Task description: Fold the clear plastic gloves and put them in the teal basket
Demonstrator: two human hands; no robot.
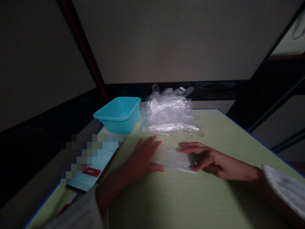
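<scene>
A flat, thin piece of clear plastic (175,158), perhaps a folded disposable glove, lies on the table in front of me. My left hand (145,156) rests over its left end, palm down with the fingers spread. At the right end is my right hand (207,159), thumb and fingers apart, the fingertips touching the plastic or just above it. Behind both hands sits a crumpled pile of clear plastic gloves (170,111), with some finger shapes sticking out at its edges.
A turquoise plastic basket (119,124) stands at the back left, beside the pile. Left of my left hand lies a phone (102,167) with a lit screen, partly blurred out. A red and white object (68,203) is near my left sleeve. The yellowish table (181,200) has blue edging.
</scene>
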